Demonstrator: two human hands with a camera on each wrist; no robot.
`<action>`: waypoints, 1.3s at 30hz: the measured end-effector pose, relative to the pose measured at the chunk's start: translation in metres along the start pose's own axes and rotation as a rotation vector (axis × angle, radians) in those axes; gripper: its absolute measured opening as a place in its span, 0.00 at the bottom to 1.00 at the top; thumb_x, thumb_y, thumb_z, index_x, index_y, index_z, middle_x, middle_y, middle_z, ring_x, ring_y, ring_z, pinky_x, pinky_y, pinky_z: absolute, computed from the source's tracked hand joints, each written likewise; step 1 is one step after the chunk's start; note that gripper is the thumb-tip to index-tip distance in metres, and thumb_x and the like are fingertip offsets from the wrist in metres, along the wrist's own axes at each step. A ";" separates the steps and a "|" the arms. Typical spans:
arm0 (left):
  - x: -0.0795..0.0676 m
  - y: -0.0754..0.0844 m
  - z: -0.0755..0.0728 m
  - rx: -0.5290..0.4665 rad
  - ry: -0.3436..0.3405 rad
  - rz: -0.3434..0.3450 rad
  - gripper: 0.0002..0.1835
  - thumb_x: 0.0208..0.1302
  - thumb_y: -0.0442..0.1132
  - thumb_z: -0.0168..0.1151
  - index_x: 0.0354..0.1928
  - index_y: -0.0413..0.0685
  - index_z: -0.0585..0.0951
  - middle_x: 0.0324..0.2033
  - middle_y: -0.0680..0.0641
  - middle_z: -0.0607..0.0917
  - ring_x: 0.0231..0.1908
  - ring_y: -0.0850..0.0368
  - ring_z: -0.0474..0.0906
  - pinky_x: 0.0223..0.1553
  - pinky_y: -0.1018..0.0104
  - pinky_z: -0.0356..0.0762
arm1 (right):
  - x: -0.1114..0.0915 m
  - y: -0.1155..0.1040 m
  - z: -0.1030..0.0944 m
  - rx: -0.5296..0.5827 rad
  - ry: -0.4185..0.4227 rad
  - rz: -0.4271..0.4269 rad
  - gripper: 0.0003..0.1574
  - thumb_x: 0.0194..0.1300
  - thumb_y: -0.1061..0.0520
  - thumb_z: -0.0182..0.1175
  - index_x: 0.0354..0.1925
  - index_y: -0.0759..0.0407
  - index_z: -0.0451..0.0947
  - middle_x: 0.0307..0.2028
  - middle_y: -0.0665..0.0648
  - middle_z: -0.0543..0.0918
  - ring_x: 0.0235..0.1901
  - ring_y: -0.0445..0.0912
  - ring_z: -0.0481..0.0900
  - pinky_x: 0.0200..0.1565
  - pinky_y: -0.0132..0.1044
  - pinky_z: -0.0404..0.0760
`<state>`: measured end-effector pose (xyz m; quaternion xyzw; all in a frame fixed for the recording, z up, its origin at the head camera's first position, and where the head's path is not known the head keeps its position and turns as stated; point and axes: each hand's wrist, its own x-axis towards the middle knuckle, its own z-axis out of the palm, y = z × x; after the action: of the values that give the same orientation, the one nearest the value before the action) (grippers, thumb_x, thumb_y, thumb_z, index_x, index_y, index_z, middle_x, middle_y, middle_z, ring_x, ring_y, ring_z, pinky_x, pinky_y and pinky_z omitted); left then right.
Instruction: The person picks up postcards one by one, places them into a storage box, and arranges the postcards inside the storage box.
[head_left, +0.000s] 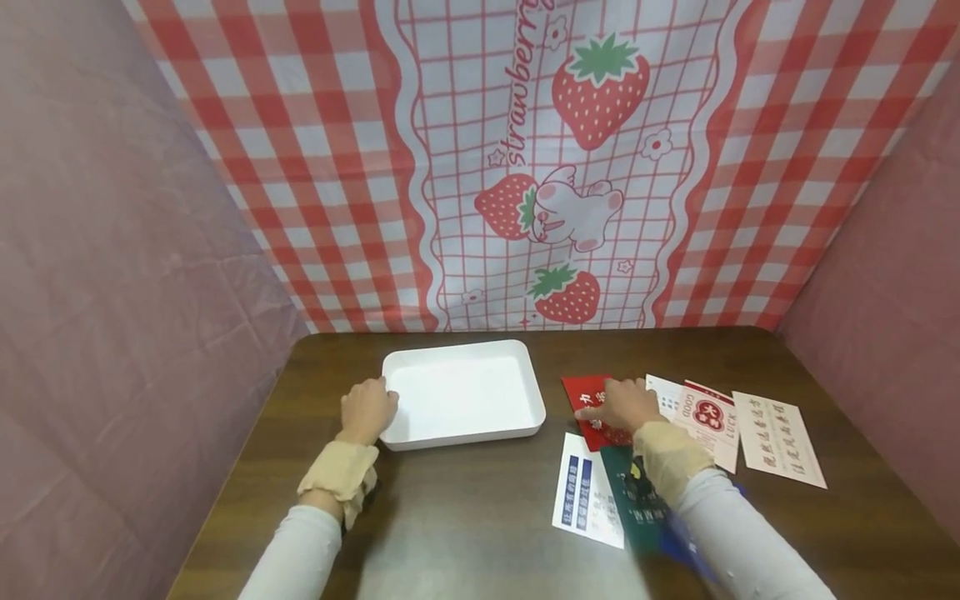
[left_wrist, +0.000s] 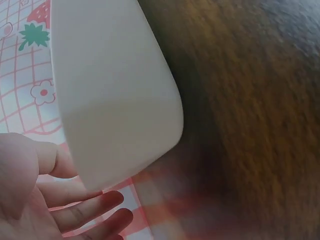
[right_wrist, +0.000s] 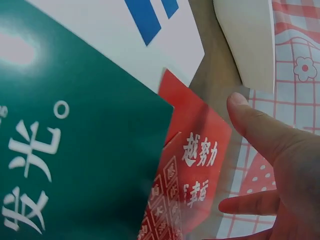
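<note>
In the head view, the white tray [head_left: 465, 392] was set on the table [head_left: 465, 517], its rim held by the left hand [head_left: 369, 412] at nine o'clock. At three o'clock from it, the red card [head_left: 585, 392] was partly covered by the right hand [head_left: 628, 405]; contact could not be judged. In the left wrist view, the white tray was pinched at seven o'clock. In the right wrist view, the right hand was spread wide at four o'clock, and the red card was overlapped by the green card [right_wrist: 80, 95].
</note>
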<state>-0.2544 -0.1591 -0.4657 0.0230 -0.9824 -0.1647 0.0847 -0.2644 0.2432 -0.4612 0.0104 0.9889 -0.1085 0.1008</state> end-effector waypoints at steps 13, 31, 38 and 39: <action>-0.004 -0.013 0.001 -0.053 0.062 0.031 0.19 0.59 0.31 0.53 0.50 0.36 0.83 0.43 0.33 0.87 0.42 0.32 0.83 0.40 0.37 0.78 | 0.003 -0.003 0.009 -0.040 0.002 0.004 0.51 0.48 0.33 0.71 0.57 0.69 0.74 0.46 0.69 0.81 0.44 0.59 0.71 0.52 0.59 0.74; -0.001 -0.018 0.000 -0.093 0.029 0.057 0.20 0.61 0.29 0.50 0.53 0.34 0.81 0.47 0.32 0.85 0.44 0.31 0.82 0.44 0.39 0.78 | 0.009 -0.002 0.008 0.013 0.033 0.022 0.56 0.45 0.39 0.75 0.60 0.71 0.66 0.49 0.72 0.78 0.48 0.63 0.71 0.55 0.61 0.74; -0.001 -0.017 0.000 -0.088 0.004 0.077 0.20 0.61 0.29 0.49 0.53 0.34 0.81 0.47 0.31 0.85 0.45 0.31 0.82 0.46 0.39 0.78 | 0.012 -0.001 0.003 0.051 -0.026 0.074 0.57 0.43 0.40 0.76 0.61 0.70 0.64 0.50 0.74 0.75 0.50 0.65 0.70 0.56 0.63 0.71; 0.000 -0.017 0.000 -0.087 0.003 0.081 0.20 0.61 0.29 0.49 0.53 0.33 0.81 0.47 0.31 0.85 0.45 0.31 0.81 0.46 0.39 0.78 | 0.012 0.000 0.003 0.051 -0.033 0.084 0.57 0.43 0.40 0.76 0.61 0.70 0.64 0.50 0.74 0.75 0.50 0.66 0.70 0.56 0.63 0.71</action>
<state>-0.2537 -0.1751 -0.4714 -0.0204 -0.9744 -0.2036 0.0937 -0.2755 0.2424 -0.4661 0.0524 0.9827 -0.1294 0.1214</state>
